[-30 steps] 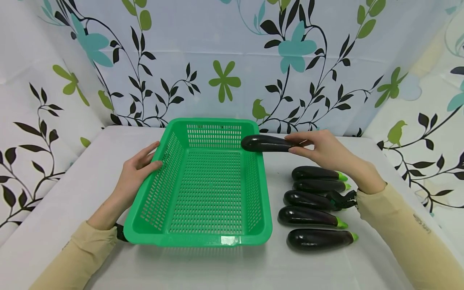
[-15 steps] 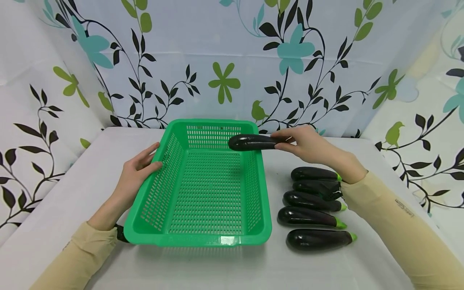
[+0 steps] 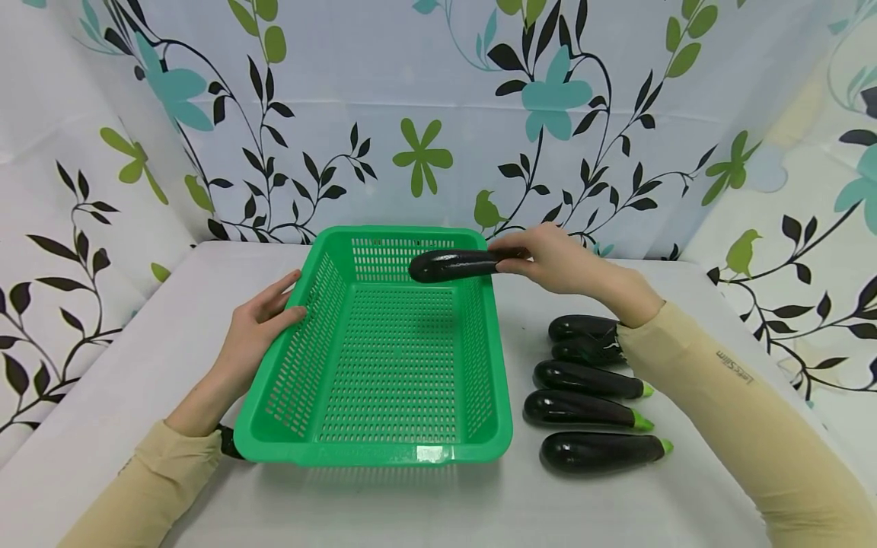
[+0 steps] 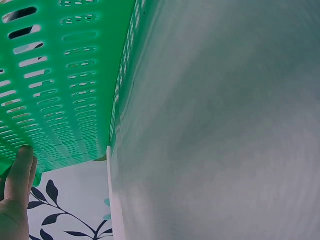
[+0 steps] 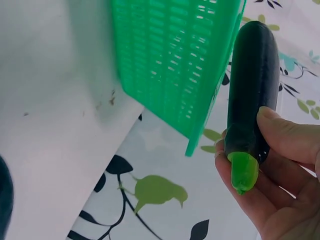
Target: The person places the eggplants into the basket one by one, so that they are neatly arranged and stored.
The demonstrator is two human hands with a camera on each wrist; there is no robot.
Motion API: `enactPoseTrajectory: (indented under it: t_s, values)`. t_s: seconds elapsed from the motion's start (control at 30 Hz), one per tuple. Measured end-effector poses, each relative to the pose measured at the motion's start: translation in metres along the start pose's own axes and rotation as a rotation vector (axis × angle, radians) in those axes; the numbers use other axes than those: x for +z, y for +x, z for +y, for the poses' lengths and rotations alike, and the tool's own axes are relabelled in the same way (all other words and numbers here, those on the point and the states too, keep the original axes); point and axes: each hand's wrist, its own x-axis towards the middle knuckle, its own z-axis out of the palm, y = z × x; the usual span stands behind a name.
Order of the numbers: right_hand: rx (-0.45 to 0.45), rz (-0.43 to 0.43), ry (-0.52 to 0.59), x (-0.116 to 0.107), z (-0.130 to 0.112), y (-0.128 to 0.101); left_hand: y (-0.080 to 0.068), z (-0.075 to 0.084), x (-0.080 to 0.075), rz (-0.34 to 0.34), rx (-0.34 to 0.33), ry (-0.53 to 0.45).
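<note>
A dark glossy eggplant (image 3: 452, 265) lies level over the right back part of a green plastic basket (image 3: 507, 380). My right hand (image 3: 562, 259) grips it near its stem end, thumb on one side and fingers on the other; the right wrist view shows the bright green stem (image 5: 244, 172) facing the palm. At the basket's left side, my left hand (image 3: 263, 323) holds the rim, its thumb over the edge. Its fingers (image 4: 21, 175) lie along the outer wall in the left wrist view. The basket's slotted floor shows bare.
Several more eggplants (image 3: 596, 451) lie in a column on the white table (image 3: 384, 514), right of the basket. My right sleeve (image 3: 726, 388) passes over the stem ends of the farther ones. A leaf-patterned cloth (image 3: 384, 76) hangs behind the table.
My right hand has carried the eggplant leftward, from beyond the right rim to over the basket, and slightly up. The left hand and basket stay in place.
</note>
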Motion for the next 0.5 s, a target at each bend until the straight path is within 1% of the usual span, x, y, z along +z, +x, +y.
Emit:
enactPoseTrajectory:
  t_s: [0.1, 0.33, 0.5]
  values:
    - [-0.008, -0.013, 0.008, 0.0, -0.005, 0.008, 0.0, 0.0, 0.0, -0.002, 0.005, -0.001]
    - [0.036, -0.066, -0.004, 0.001, -0.021, 0.034, 0.001, 0.0, 0.0, -0.001, 0.009, -0.01]
    - [0.047, -0.097, -0.004, 0.003, -0.033, 0.053, 0.0, 0.001, 0.0, -0.004, -0.002, -0.019]
